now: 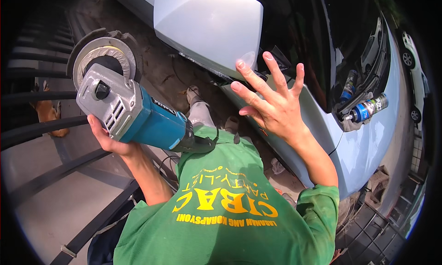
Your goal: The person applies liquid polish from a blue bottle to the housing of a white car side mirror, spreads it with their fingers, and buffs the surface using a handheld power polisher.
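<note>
A teal Makita rotary polisher (152,116) with a grey metal gear head is held up at the left. My left hand (115,142) grips it from below near the gear head, most fingers hidden under the body. Its round pad (129,57) faces away from me, with pale wrapping around the hub. My right hand (276,102) holds nothing, its fingers spread, at the lower edge of a pale silver-blue car side mirror housing (207,26). A whitish smear (249,59) shows on the housing beside the index fingertip; whether the finger touches it I cannot tell.
A polish bottle (369,107) lies on a cloth (350,125) at the base of the windshield. Dark metal bars (83,164) run along the left, with a brown dog (51,116) lying beyond. The car's fender (293,158) is close on my right. A power cord (162,163) hangs below the polisher.
</note>
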